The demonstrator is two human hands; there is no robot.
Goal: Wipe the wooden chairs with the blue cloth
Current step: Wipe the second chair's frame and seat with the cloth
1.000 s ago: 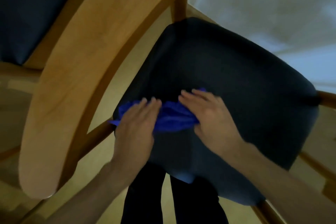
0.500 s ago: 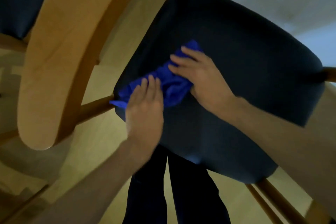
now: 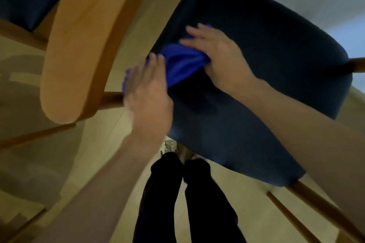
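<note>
Cloth (image 3: pixel 180 65), blue and bunched, lies on the dark seat cushion (image 3: pixel 266 65) between my two hands. To its left curves the wooden backrest (image 3: pixel 83 45). My left hand (image 3: pixel 148 96) presses flat on the cloth's near end, fingers straight; my right hand (image 3: pixel 219 55) presses its far end, fingers spread and nearly flat.
</note>
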